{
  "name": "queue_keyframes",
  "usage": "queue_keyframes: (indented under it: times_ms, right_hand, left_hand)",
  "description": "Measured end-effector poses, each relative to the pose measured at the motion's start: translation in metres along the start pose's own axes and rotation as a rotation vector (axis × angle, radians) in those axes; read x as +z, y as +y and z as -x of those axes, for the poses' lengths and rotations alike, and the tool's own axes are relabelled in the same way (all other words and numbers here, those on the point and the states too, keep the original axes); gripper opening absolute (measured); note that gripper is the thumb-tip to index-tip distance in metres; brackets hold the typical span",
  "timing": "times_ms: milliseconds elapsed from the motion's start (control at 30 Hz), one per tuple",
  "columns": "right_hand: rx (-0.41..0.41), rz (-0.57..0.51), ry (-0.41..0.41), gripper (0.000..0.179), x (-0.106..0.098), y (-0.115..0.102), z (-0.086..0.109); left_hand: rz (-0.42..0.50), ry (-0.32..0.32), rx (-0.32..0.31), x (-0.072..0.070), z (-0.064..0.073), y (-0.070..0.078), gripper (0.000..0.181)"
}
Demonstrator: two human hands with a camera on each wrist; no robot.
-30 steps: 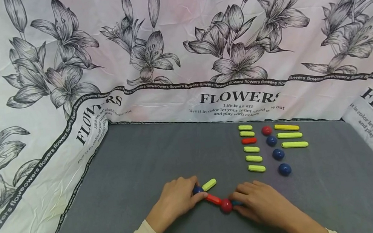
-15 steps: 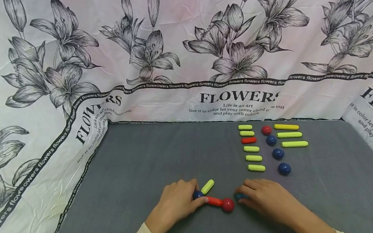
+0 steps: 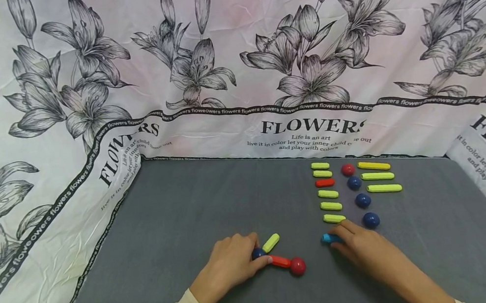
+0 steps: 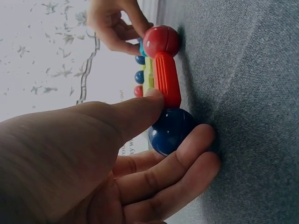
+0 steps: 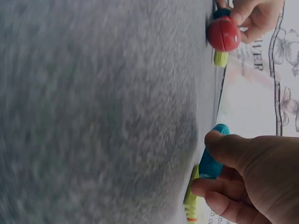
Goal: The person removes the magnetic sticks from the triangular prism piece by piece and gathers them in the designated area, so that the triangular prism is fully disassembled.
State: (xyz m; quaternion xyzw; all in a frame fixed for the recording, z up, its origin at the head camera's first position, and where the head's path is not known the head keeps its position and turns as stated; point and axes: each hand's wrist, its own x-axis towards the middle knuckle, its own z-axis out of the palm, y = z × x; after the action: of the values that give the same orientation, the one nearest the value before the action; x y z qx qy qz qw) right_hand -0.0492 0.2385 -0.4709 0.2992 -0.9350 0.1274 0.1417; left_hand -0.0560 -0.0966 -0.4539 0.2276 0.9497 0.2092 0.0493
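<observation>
My left hand point(image 3: 230, 261) grips a dark blue ball point(image 4: 169, 135) low over the grey cloth. From that ball a red rod point(image 3: 280, 261) runs to a glossy red ball point(image 3: 298, 266), and a short yellow-green rod point(image 3: 271, 243) points away on the far side. In the left wrist view my thumb lies along the red rod's end. To the right, my right hand point(image 3: 366, 247) pinches a short blue rod point(image 5: 211, 161) between thumb and fingers, apart from the red ball. The fingers cover part of that rod in the head view.
Near the right hand lies a column of short yellow-green rods point(image 3: 334, 218) with one red rod point(image 3: 324, 182). Beside it are several loose balls point(image 3: 363, 200) and longer yellow and yellow-green rods point(image 3: 384, 188). A flower-printed cloth point(image 3: 206, 135) borders the back.
My right hand has drawn the blue rod off from beside the red ball and carried it right and farther back. The left hand keeps its hold, with the joined pieces shifted slightly.
</observation>
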Motion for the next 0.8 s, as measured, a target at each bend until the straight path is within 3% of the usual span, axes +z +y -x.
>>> queue_keyframes:
  times_ms: [400,600,800]
  right_hand:
    - [0.139,0.055,-0.059,0.027,-0.003,0.013,-0.001]
    - [0.147,0.084,-0.098,0.028,-0.004,0.016,-0.002]
    - [0.111,0.132,-0.086,0.028,-0.003,0.017,-0.005]
  left_hand:
    - [0.008,-0.005,0.01,0.001,0.0,-0.001,0.035]
    - [0.011,-0.015,0.006,0.001,-0.001,-0.001,0.035]
    - [0.007,-0.017,0.004,0.0,-0.001,0.001,0.035]
